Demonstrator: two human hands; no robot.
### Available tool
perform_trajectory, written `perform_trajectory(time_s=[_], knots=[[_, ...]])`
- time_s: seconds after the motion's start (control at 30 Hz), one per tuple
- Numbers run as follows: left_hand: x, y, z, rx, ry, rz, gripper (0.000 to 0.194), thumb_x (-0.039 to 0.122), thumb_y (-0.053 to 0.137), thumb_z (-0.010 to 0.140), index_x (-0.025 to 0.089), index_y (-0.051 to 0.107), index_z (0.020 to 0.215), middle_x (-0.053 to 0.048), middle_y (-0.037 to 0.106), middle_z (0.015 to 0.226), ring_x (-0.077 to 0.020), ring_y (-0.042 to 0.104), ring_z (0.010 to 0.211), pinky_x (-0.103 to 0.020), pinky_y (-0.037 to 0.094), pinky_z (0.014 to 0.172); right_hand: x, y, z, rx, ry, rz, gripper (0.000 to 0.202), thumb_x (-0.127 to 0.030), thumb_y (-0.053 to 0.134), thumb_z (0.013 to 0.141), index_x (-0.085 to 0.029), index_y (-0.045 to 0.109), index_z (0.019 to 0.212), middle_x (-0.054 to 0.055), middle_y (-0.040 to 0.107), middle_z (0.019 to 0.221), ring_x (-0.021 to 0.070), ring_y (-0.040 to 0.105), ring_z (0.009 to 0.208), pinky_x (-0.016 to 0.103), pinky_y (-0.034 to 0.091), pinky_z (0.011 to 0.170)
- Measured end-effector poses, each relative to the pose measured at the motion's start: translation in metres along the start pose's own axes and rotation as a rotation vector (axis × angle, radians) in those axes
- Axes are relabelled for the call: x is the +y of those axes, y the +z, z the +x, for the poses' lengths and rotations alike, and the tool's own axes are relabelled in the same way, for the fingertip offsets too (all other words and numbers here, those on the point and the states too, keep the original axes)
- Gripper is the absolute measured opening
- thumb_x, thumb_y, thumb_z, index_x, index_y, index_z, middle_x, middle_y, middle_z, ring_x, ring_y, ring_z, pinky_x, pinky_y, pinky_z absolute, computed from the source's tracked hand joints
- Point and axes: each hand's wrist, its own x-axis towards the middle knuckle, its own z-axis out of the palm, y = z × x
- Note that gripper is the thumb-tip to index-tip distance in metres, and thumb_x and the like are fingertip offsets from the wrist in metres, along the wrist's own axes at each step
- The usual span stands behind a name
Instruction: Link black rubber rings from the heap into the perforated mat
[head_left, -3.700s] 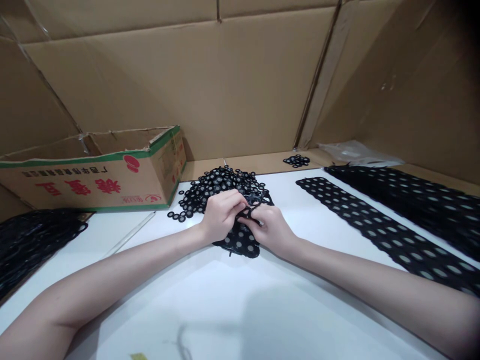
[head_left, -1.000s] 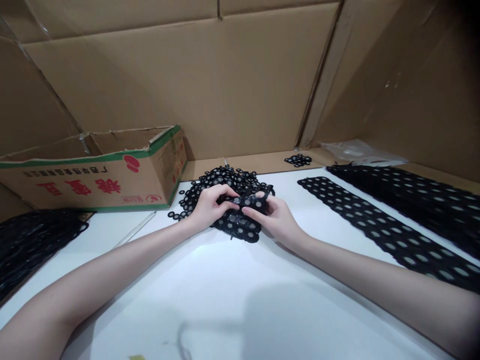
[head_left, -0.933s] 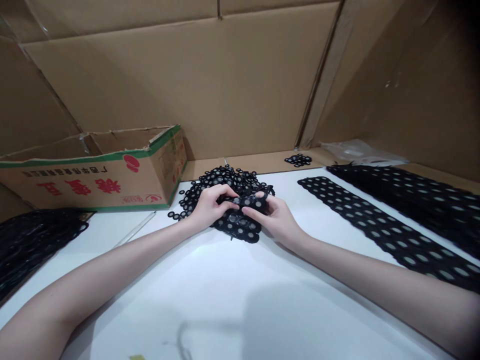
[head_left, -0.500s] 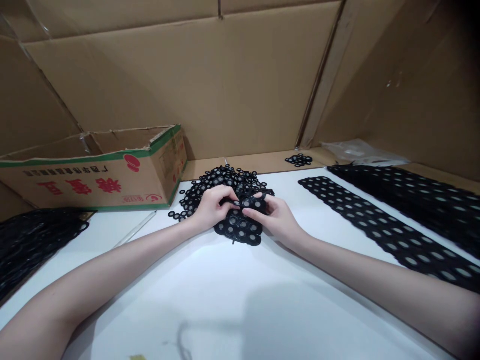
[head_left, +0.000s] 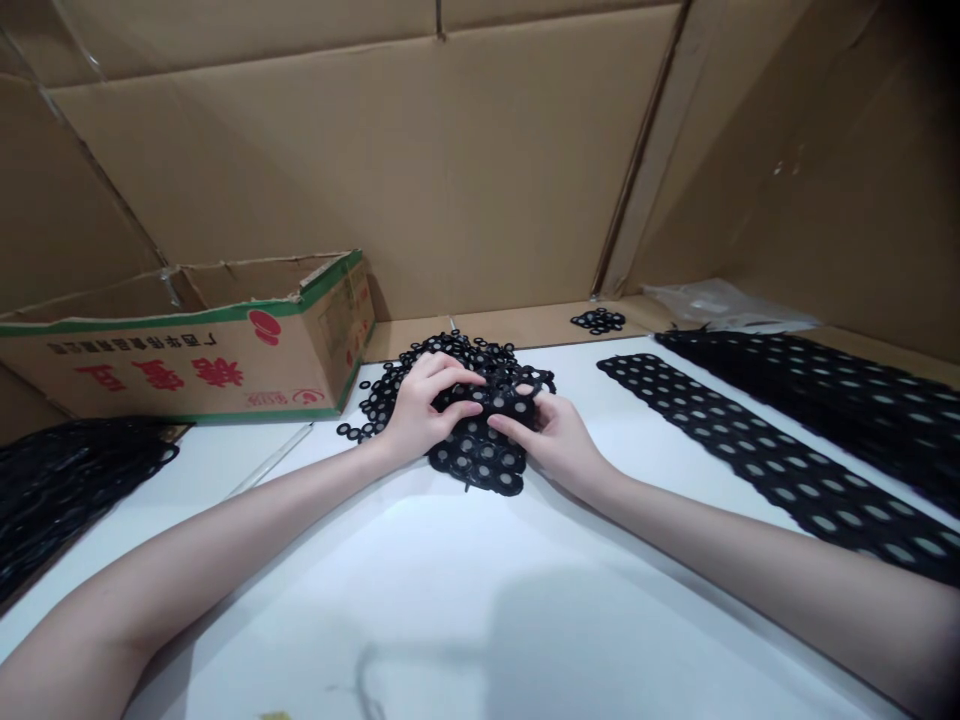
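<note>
A folded black strip with pale round discs (head_left: 480, 460) lies on the white table between my hands. My right hand (head_left: 551, 430) pinches its upper right part, thumb in front and fingers behind. At its upper left is my left hand (head_left: 431, 405), thumb and forefinger on either side of the strip's edge, the other fingers curled. Just behind my hands, a heap of small black rings with pale centres (head_left: 382, 395) spreads over the table, partly hidden by my left hand.
A cardboard box with a green rim (head_left: 187, 370) stands at the left, a dark pile (head_left: 67, 480) before it. Long dotted black strips (head_left: 720, 430) lie at the right. A small ring cluster (head_left: 598, 320) and clear plastic (head_left: 735, 303) lie farther back.
My left hand's fingers have lifted and spread a little from the thumb, over the strip. The strip's upper fold has shifted slightly; my right hand has hardly moved.
</note>
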Motion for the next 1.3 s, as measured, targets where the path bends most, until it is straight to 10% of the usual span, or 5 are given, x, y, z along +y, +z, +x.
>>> perform_trajectory(time_s=[0.57, 0.93, 1.3], knots=[[-0.005, 0.008, 0.016, 0.196, -0.678, -0.699, 0.009, 0.019, 0.07, 0.053, 0.015, 0.063, 0.056, 0.001, 0.061, 0.061, -0.0112, 0.051, 0.062, -0.025, 0.039, 0.063, -0.004, 0.003, 0.0, -0.008, -0.044, -0.042, 0.024, -0.038, 0.065, 0.071, -0.018, 0.052, 0.072, 0.001, 0.055, 0.069, 0.0169, 0.051, 0.066, 0.03, 0.043, 0.061], [-0.027, -0.011, 0.034, 0.312, -0.551, -0.708, 0.009, 0.022, 0.065, 0.063, 0.016, 0.061, 0.068, 0.0, 0.06, 0.068, -0.0113, 0.055, 0.065, -0.026, 0.043, 0.065, -0.002, 0.001, -0.003, 0.016, -0.049, -0.086, 0.023, -0.032, 0.065, 0.067, -0.019, 0.047, 0.064, -0.001, 0.053, 0.064, 0.017, 0.051, 0.065, 0.031, 0.042, 0.062], [-0.046, -0.013, 0.01, 0.145, -0.286, 0.094, 0.021, 0.018, 0.059, 0.078, 0.022, 0.072, 0.094, -0.004, 0.06, 0.095, -0.0191, 0.053, 0.094, -0.036, 0.039, 0.089, -0.005, 0.001, -0.001, -0.032, -0.029, -0.015, 0.024, -0.039, 0.067, 0.07, -0.018, 0.056, 0.072, 0.003, 0.061, 0.073, 0.0177, 0.056, 0.07, 0.031, 0.047, 0.063]])
